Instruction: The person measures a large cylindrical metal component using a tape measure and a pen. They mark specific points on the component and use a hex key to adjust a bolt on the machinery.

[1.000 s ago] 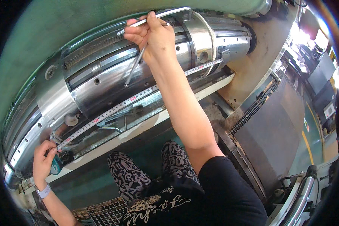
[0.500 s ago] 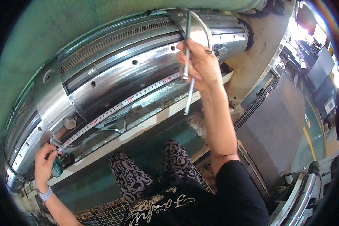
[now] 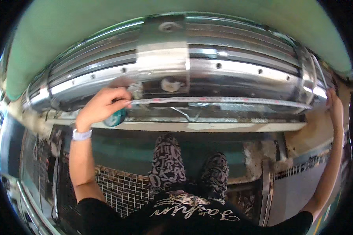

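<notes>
My left hand point(image 3: 102, 105) is closed around a tape measure with a green case point(image 3: 116, 118), in front of the long steel shaft point(image 3: 161, 55). From it the white tape blade point(image 3: 219, 100) stretches right along the front of the shaft. At the far right my right hand point(image 3: 335, 103) is closed on a thin metal rod point(image 3: 321, 72), which points up from the fingers; the hand is small and slightly blurred, so its grip shows only in part. The blade's far end lies just left of that hand.
A large green cylinder point(image 3: 223, 11) runs behind the shaft. Thin bent metal rods point(image 3: 190, 116) lie below the tape, above a pale ledge point(image 3: 208, 127). Metal grating point(image 3: 119, 188) lies at the lower left, beside my legs point(image 3: 168, 164).
My view has swung to the right. My right hand has moved outward to the right, along the shaft, with the rod. My left hand still holds the tape measure.
</notes>
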